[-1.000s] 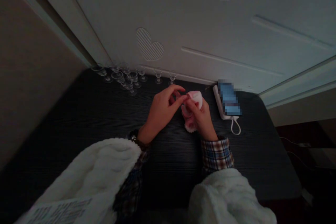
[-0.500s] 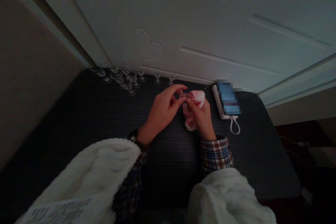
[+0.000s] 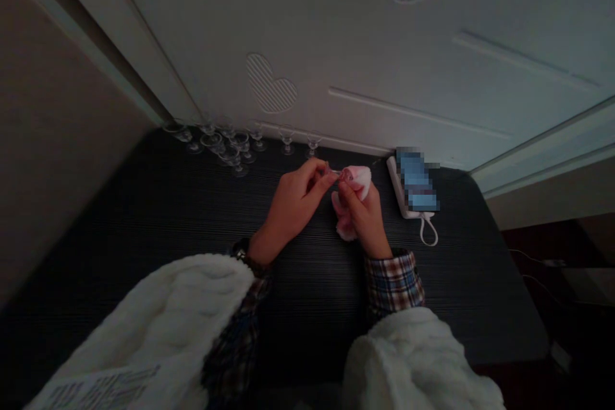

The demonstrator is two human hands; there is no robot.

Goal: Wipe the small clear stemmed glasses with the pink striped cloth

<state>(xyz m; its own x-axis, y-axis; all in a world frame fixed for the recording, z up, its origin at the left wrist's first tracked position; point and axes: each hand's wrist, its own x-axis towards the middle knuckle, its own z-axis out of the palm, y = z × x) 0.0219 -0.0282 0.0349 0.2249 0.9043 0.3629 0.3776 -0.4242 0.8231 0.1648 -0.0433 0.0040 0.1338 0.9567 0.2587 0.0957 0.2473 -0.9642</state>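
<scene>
My left hand pinches a small clear stemmed glass by thumb and fingertips above the dark table. My right hand is closed around a pink cloth and presses it against the glass. The two hands meet near the middle of the table's far side. Most of the glass is hidden by fingers and cloth.
Several small clear stemmed glasses stand in a cluster along the table's far edge at the left, against a white panel with heart cut-outs. A phone on a white power bank with a looped cable lies right of my hands.
My left fingers have drawn in tighter around the glass, and my right hand has shifted slightly left, bringing the pink cloth closer against it.
</scene>
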